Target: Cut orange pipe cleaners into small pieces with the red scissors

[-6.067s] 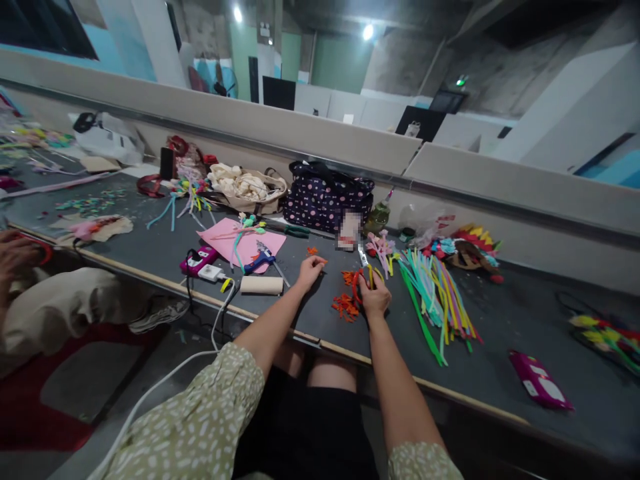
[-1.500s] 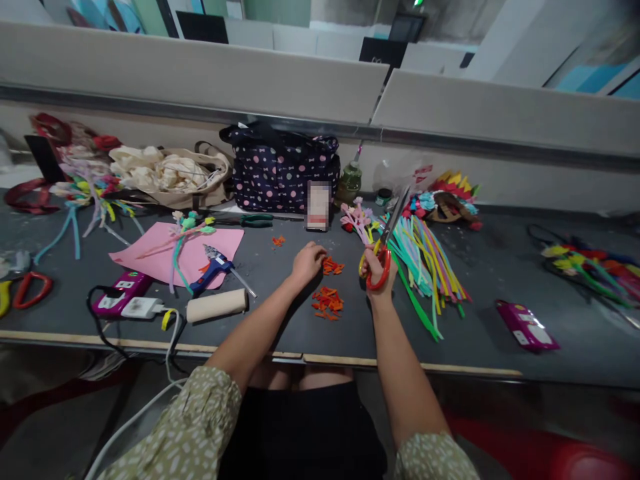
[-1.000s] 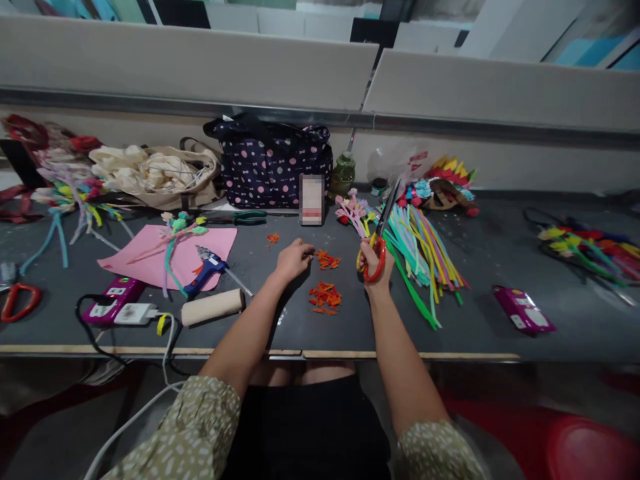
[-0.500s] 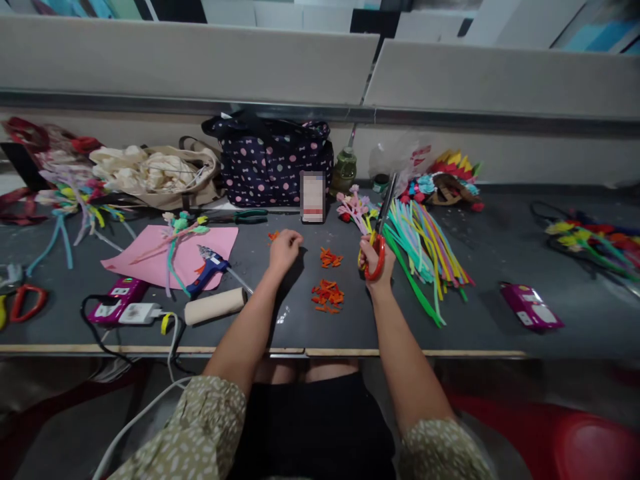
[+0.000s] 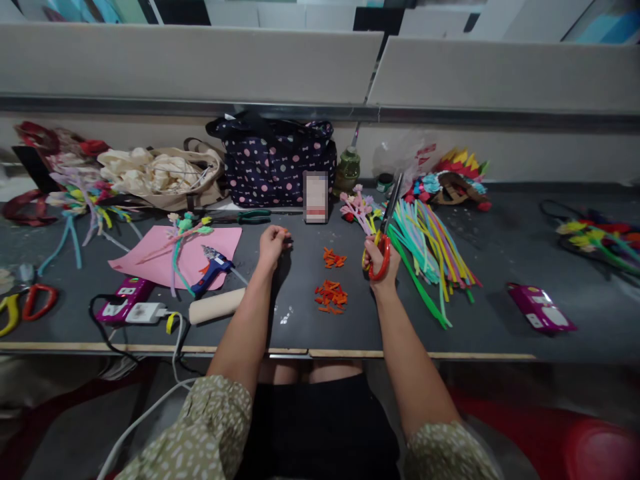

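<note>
My left hand (image 5: 274, 247) is closed in a pinch above the table, left of the phone. A small orange pipe-cleaner piece (image 5: 286, 232) shows at its fingertips. My right hand (image 5: 385, 268) is wrapped round the red and yellow handles of a pair of scissors (image 5: 391, 203), blades pointing up and away. Whether the blades are fully together is hard to see. Between my hands lie two small heaps of cut orange pieces, a farther heap (image 5: 334, 258) and a larger nearer heap (image 5: 331, 297). To the right of the scissors, a bundle of colourful pipe cleaners (image 5: 435, 247) is spread out.
A phone (image 5: 315, 197) leans on a dark patterned bag (image 5: 280, 163). On the left are pink paper (image 5: 150, 250), a blue glue gun (image 5: 213, 270), a cardboard roll (image 5: 216, 307) and a purple power strip (image 5: 125, 297). Another purple box (image 5: 541, 308) is far right.
My left hand has shifted left, over the spot where orange bits lay, and an orange piece now shows at its fingertips. The right hand still holds the scissors.
</note>
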